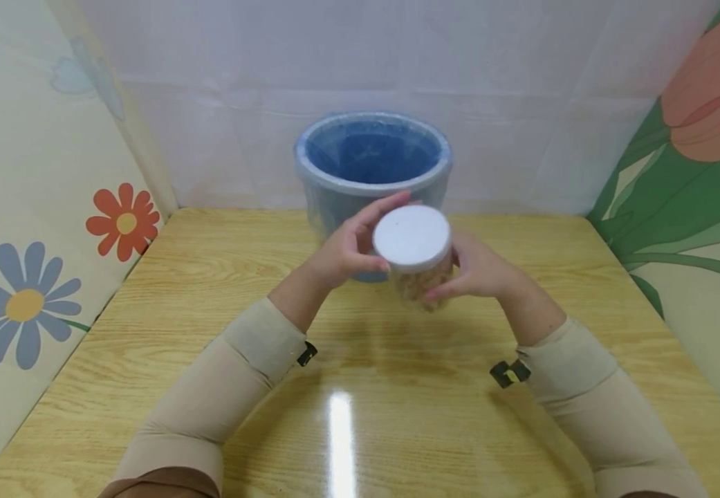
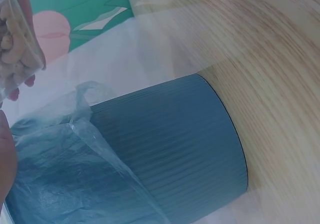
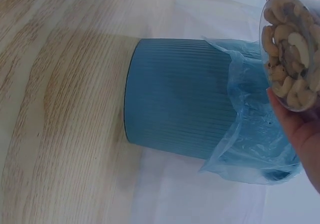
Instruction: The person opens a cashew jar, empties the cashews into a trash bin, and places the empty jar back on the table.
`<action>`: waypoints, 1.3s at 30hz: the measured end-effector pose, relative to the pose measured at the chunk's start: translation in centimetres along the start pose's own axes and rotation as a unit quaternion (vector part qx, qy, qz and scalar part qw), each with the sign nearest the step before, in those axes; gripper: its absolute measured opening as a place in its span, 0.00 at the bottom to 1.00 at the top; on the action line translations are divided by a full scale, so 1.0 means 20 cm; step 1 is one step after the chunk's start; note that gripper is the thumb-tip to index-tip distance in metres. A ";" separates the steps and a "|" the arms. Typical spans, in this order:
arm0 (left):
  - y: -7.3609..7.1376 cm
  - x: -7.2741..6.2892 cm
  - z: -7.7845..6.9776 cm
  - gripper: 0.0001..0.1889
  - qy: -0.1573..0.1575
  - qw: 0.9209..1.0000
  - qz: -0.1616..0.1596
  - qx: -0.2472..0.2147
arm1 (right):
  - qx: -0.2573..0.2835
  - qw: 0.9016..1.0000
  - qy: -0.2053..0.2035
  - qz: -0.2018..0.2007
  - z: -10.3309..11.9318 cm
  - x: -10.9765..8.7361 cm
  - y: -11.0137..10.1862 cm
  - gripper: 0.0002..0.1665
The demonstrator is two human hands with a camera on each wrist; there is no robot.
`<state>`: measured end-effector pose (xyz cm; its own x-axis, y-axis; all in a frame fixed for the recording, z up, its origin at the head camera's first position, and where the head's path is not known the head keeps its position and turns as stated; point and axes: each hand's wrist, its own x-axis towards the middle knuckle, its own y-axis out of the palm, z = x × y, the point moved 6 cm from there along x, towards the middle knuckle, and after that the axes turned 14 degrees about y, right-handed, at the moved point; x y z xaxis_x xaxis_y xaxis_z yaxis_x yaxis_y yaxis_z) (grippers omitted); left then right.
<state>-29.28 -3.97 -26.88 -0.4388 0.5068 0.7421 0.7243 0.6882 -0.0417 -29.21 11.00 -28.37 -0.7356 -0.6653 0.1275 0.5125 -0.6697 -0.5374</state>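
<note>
A clear jar (image 1: 420, 282) of cashews with a white lid (image 1: 412, 236) is held in the air in front of a blue bin, lid upward and slightly tilted. My left hand (image 1: 342, 250) holds it at the lid from the left, thumb near the rim. From the right, my right hand (image 1: 483, 266) grips the jar's body. Cashews show through the jar's bottom (image 3: 290, 53) in the right wrist view. Only the jar's lower part (image 2: 17, 48) appears in the left wrist view, at the edge.
The ribbed blue bin (image 2: 165, 134), lined with a clear plastic bag (image 3: 250, 108), stands on the wood-grain table (image 1: 260, 443) near its back edge. A white sheet (image 1: 521, 138) hangs behind. Flower-patterned panels (image 1: 54, 180) flank both sides.
</note>
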 end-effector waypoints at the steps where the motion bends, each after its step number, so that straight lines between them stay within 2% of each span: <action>1: 0.00 0.00 0.00 0.57 -0.004 1.000 -0.001 0.003 | -0.001 1.000 0.000 0.001 0.00 0.00 0.00 0.56; 5: 0.01 0.00 0.01 0.58 -0.019 1.000 -0.005 0.012 | -0.006 1.000 0.000 -0.001 0.00 0.01 0.00 0.55; 10: 0.00 0.00 0.01 0.58 -0.023 0.999 -0.023 0.018 | -0.007 1.000 0.012 -0.016 -0.01 0.02 0.00 0.55; 23: -0.04 0.00 0.02 0.56 -0.018 0.994 -0.097 0.046 | -0.019 0.991 0.096 -0.093 -0.04 0.04 0.00 0.54; 39: -0.05 -0.01 0.01 0.57 -0.009 0.985 -0.152 0.077 | -0.018 0.986 0.104 -0.133 -0.05 0.06 0.01 0.56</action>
<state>-30.00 -4.71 -27.11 -0.6335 0.2730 0.7240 0.4695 0.8794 0.0792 -30.55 10.41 -29.20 -0.9184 -0.3837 0.0969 0.2761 -0.7967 -0.5376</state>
